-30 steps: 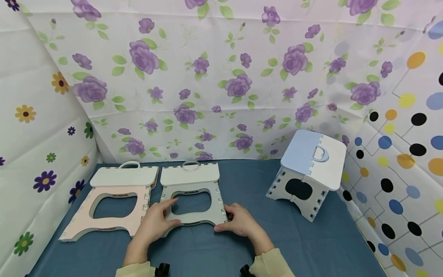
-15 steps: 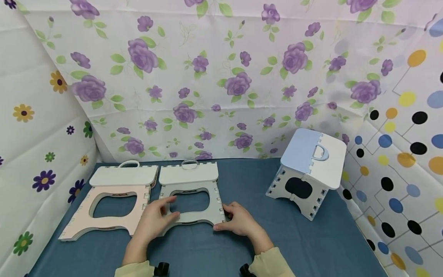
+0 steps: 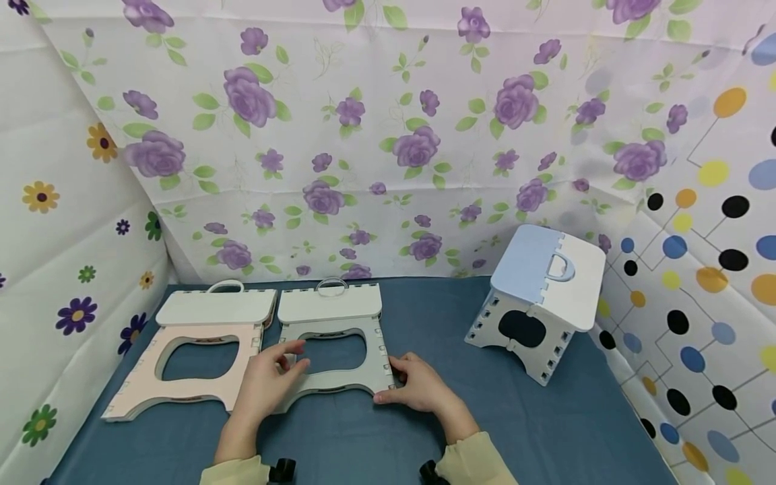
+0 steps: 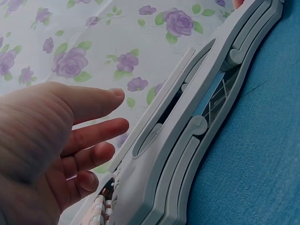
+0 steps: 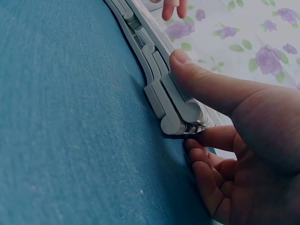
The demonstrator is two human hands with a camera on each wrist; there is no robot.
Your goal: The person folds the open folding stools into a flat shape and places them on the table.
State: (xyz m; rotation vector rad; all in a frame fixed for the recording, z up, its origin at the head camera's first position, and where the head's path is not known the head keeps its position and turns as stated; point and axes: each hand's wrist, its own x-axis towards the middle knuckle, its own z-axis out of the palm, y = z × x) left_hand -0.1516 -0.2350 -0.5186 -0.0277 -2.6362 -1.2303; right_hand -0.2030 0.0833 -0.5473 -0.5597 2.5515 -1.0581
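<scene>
A grey-green folding stool with a white top flap [image 3: 337, 382] lies folded flat on the blue cloth, its loop handle toward the back. My right hand [image 3: 423, 387] pinches its front right corner; in the right wrist view the thumb [image 5: 201, 79] lies on the upper face and the fingers are at the corner's edge and underside. Over the stool's left side hovers my left hand [image 3: 267, 380], fingers loosely bent. The left wrist view shows a gap between those fingertips [image 4: 115, 126] and the folded stool [image 4: 178, 140].
Left of it lies a pink and white folded stool [image 3: 200, 391], close alongside. A blue and white stool [image 3: 548, 276] stands unfolded at the right. Blue cloth [image 3: 448, 323] covers the table; a flowered curtain [image 3: 376, 155] hangs behind, with patterned sheets on both sides.
My left hand has let go of the stool's left side and drawn slightly left and up. My right hand keeps its hold at the right corner.
</scene>
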